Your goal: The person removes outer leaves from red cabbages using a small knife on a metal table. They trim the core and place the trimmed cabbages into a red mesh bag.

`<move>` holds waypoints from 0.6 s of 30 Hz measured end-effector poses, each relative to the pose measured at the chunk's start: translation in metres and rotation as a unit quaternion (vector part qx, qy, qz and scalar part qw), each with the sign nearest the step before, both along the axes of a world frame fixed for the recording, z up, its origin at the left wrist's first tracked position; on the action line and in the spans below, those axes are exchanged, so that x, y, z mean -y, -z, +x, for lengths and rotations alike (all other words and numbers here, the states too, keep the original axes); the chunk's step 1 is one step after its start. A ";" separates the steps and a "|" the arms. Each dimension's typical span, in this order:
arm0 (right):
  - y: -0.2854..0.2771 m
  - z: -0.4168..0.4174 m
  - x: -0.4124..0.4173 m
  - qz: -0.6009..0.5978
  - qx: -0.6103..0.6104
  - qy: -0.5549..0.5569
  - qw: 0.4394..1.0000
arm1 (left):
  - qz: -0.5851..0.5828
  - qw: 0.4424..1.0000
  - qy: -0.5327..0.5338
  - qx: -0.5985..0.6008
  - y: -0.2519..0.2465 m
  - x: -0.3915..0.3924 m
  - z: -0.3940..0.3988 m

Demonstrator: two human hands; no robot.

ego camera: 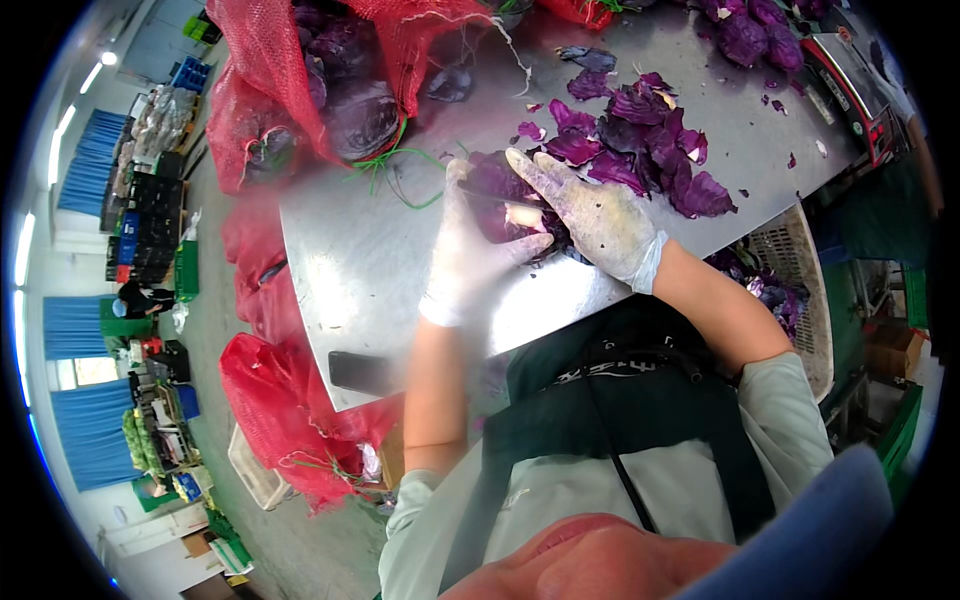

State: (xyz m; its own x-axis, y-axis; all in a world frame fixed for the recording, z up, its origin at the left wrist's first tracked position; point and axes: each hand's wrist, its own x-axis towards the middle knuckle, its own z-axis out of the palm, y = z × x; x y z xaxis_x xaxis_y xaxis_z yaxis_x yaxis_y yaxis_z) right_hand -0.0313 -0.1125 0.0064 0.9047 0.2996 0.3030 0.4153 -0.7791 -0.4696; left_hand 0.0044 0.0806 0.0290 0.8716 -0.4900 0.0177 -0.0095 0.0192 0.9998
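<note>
Both my hands wear pale, stained gloves. My left hand [484, 240] lies on the left and lower side of a red cabbage [491, 184], its thumb beside the pale cut stem. My right hand [592, 210] rests against the right side of the same cabbage, fingers pointing up and left. A thin dark edge, perhaps a knife blade, runs across the cabbage above the stem; its handle is hidden. The cabbage is over the metal table [375, 277]. Beyond my right hand lies a heap of loose purple leaves [652, 142].
Red mesh sacks [262, 97] with cabbages stand at the upper left. More sacks [277, 390] sit below the left edge, near a phone [364, 373]. Several cabbages [742, 37] and a red-trimmed device [847, 97] are at upper right. A leaf-filled plastic basket [814, 300] stands at right.
</note>
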 end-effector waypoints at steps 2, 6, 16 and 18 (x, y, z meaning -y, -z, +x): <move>0.004 0.002 0.001 0.003 0.003 0.000 1.000 | 0.043 0.999 -0.021 -0.003 -0.003 0.000 0.002; -0.001 0.003 0.003 -0.019 -0.009 0.025 0.999 | 0.067 0.997 -0.027 0.020 -0.001 0.005 0.005; -0.030 0.070 0.015 -0.108 -0.073 0.092 0.987 | 0.229 0.967 -0.034 0.102 -0.006 0.011 0.022; -0.028 0.105 0.040 -0.114 -0.072 0.106 0.985 | 0.302 0.922 -0.049 0.236 0.000 0.019 0.009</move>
State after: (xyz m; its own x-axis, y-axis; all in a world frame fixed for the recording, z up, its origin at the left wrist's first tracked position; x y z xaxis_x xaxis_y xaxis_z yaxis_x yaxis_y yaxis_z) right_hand 0.0737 -0.1525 0.0344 0.9829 0.1442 0.1145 0.1735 -0.9336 -0.3134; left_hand 0.0138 0.0612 0.0285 0.8768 -0.4547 0.1563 -0.4191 -0.5633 0.7121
